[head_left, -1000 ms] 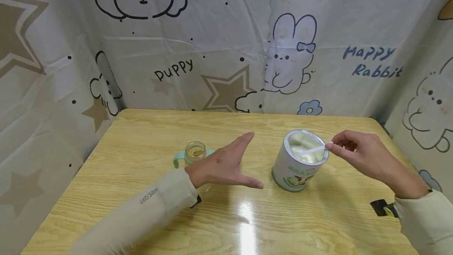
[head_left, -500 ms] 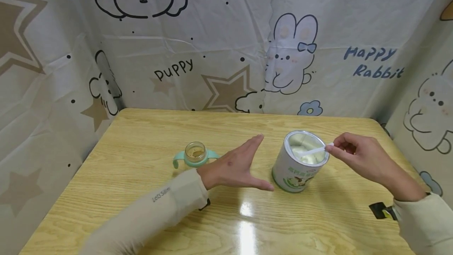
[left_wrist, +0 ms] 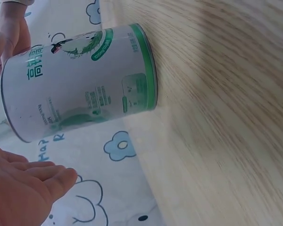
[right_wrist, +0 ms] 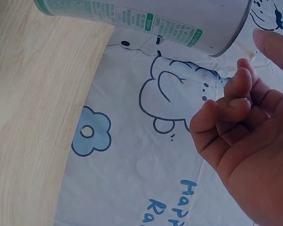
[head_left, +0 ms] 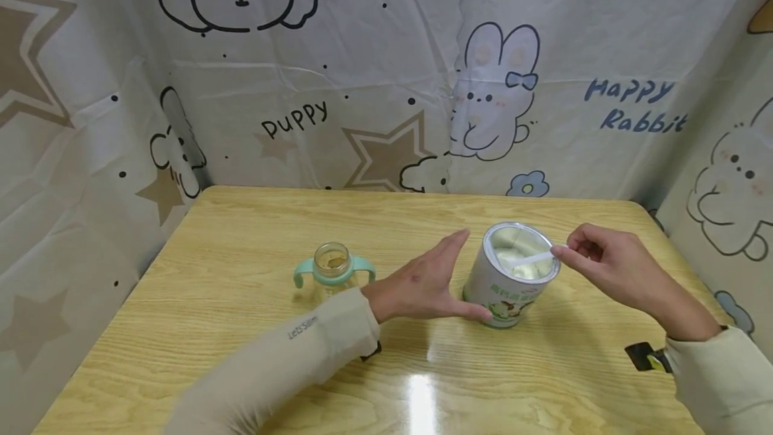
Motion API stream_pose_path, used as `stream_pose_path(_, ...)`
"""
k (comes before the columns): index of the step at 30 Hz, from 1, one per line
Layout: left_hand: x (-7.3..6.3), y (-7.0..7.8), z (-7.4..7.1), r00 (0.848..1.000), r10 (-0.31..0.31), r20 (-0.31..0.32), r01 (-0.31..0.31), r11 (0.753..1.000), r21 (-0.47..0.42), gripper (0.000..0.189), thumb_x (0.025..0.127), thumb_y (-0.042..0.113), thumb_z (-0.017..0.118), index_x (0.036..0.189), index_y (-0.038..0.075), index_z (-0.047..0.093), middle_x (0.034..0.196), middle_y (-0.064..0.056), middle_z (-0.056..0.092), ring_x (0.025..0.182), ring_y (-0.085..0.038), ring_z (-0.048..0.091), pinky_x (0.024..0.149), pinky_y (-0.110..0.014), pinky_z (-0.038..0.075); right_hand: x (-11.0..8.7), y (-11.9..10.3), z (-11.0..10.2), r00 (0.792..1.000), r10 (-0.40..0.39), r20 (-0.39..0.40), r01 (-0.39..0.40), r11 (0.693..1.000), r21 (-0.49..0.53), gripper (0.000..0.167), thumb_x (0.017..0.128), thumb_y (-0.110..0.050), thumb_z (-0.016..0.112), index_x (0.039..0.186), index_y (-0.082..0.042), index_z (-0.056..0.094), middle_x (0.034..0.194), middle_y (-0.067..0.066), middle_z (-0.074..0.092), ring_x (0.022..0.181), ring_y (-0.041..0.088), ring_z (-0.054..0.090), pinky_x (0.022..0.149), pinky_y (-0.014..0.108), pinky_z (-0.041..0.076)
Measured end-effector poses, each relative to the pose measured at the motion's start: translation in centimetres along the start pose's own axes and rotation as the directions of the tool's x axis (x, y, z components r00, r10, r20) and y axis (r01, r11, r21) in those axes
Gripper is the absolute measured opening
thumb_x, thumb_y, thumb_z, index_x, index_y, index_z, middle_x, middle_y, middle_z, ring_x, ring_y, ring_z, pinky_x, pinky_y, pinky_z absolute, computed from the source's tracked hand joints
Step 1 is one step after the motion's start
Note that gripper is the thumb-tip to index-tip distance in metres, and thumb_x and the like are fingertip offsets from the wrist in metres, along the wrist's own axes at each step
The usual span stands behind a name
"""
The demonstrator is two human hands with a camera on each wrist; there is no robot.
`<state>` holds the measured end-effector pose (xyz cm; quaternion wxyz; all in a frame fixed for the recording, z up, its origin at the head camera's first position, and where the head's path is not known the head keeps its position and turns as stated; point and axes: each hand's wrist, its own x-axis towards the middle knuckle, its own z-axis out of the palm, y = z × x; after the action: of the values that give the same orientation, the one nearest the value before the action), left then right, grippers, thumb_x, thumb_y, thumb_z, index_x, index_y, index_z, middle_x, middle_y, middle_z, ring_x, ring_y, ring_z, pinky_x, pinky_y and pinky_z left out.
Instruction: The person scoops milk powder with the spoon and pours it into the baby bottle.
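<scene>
A white milk powder can (head_left: 510,297) with green print stands upright, its top uncovered and pale powder inside. My right hand (head_left: 622,267) pinches the handle of a white scoop (head_left: 531,259) at the can's right rim; the scoop's far end reaches into the powder. On the can's left, my left hand (head_left: 423,286) is spread, thumb and fingers apart. Its thumb overlaps the can in the head view; whether it touches I cannot tell. In the left wrist view, the fingers (left_wrist: 56,181) are apart from the can (left_wrist: 80,84). The right wrist view shows curled fingers (right_wrist: 226,117), the scoop hidden.
A baby bottle (head_left: 332,264) with mint-green handles and no cap stands left of the can, partly behind the left sleeve (head_left: 302,354). The wooden table (head_left: 241,233) ends at a printed cloth backdrop (head_left: 338,72) behind and at both sides.
My left hand has moved right, from beside the baby bottle to the can's left side, uncovering the bottle's right handle. My right hand and the scoop have stayed nearly in place.
</scene>
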<state>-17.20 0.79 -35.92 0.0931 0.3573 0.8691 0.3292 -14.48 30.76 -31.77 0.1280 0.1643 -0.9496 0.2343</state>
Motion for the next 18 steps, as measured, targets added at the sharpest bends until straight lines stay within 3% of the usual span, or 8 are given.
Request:
stream_pose_path(9, 1.4, 0.5, 1.2, 0.999, 0.003, -0.053, -0.007, 0.998, -0.065, 0.123, 0.075, 0.056, 0.084, 0.161, 0.011, 0.008, 0.165, -0.011, 0.016, 0.149, -0.025, 0.023, 0.116, -0.046, 0.032, 0.2, -0.2, 0.0, 0.999, -0.038, 0.021, 0.038, 0.999, 0.021, 0.012, 0.09, -0.013, 0.076, 0.086, -0.008, 0.066, 0.071, -0.003, 0.053, 0.062, 0.009, 0.044, 0.049, 0.022, 0.037)
stream_pose_path(13, 1.9, 0.6, 1.4, 0.998, -0.017, -0.06, 0.012, 0.997, -0.078, 0.123, 0.074, 0.057, 0.084, 0.161, 0.014, 0.008, 0.164, -0.009, 0.019, 0.147, -0.025, 0.026, 0.115, -0.047, 0.034, 0.4, -0.3, 0.1, 0.992, -0.125, 0.012, 0.125, 0.992, 0.022, 0.007, 0.088, -0.009, 0.078, 0.087, -0.011, 0.071, 0.074, -0.007, 0.057, 0.064, 0.006, 0.045, 0.051, 0.022, 0.037)
stream_pose_path(18, 2.7, 0.8, 1.4, 0.998, -0.036, -0.045, 0.032, 0.996, -0.083, 0.124, 0.073, 0.057, 0.084, 0.161, 0.017, 0.008, 0.163, -0.008, 0.023, 0.147, -0.023, 0.028, 0.114, -0.048, 0.035, 0.7, -0.4, 0.2, 0.971, -0.24, 0.0, 0.24, 0.971, 0.025, 0.012, 0.083, -0.005, 0.08, 0.087, -0.015, 0.075, 0.077, -0.013, 0.058, 0.065, 0.004, 0.043, 0.053, 0.021, 0.034)
